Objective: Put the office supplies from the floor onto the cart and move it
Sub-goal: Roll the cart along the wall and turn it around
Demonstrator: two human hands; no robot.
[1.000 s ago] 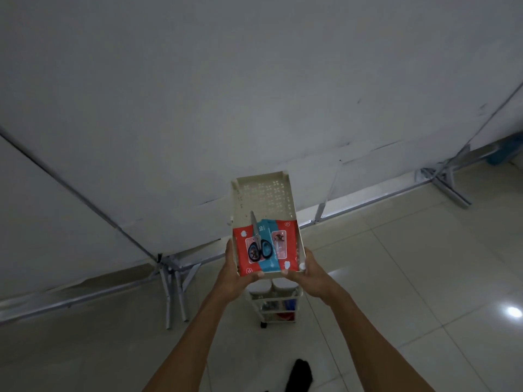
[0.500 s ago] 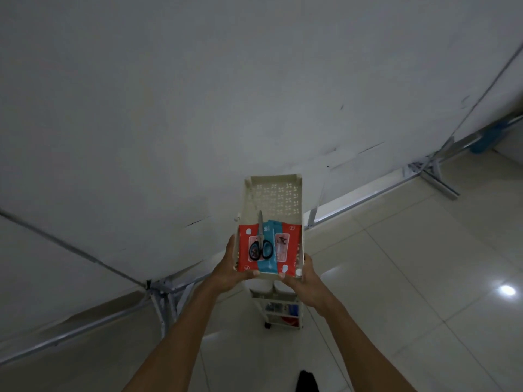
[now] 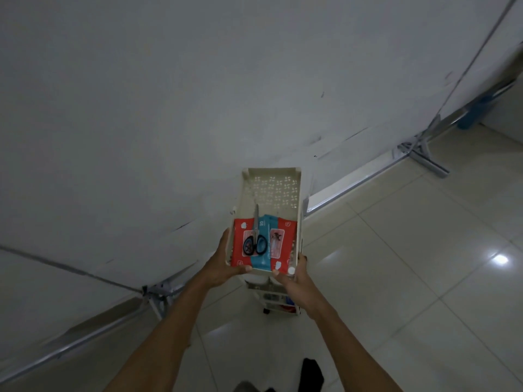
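Observation:
A narrow cream cart with a perforated top tray stands on the tiled floor before a white wall. In the tray's near half lies a red and blue packet, and black-handled scissors rest on it, blades pointing away. My left hand grips the tray's near left corner, thumb on the front rim. My right hand grips the near right corner the same way. Lower shelves show small items, too dim to name.
A white panel wall on metal feet runs diagonally just beyond the cart. Another metal foot stands at the left. A blue object sits far right. Glossy floor tiles stretch to the right.
The cart and my hands have shifted rightward along the wall. Both hands keep the same hold on the top tray.

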